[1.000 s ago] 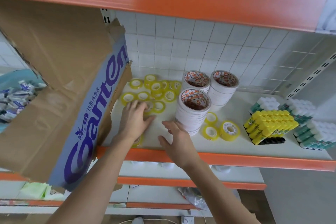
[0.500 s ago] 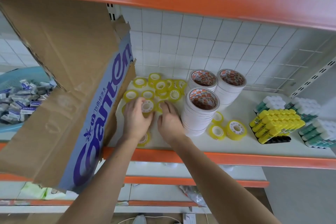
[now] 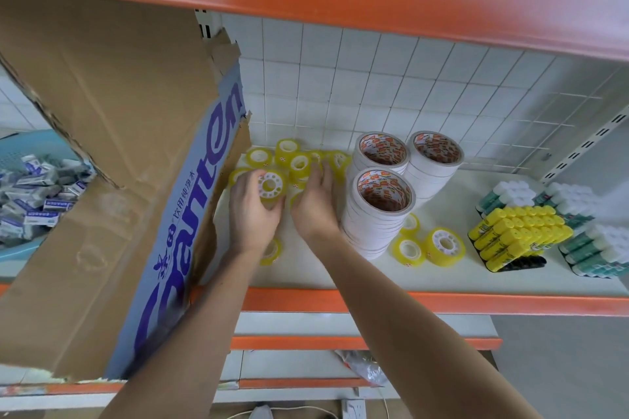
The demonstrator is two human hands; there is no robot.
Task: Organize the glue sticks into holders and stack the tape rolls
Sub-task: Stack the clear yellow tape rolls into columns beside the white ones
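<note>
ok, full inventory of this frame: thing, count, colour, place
small tape rolls: a cluster, exact count unclear, clear yellow, back left of the shelf by the hands
held tape roll: 1, clear yellow with white core, in the left hand
loose tape rolls: 3, clear yellow, in front and right of the white stacks
tape roll: 1, clear yellow, near the shelf edge, partly behind the left wrist
white tape stacks: 3, white with red-printed cores, shelf centre
yellow glue sticks: a block, yellow, in a black holder, right
green-and-white glue sticks: several groups, far right
cardboard box: 1, brown and blue, left
basket: 1, light blue, holds small packets, far left
shelf: white, orange edge
left hand: grips the held roll
right hand: among the cluster, grip hidden
</note>
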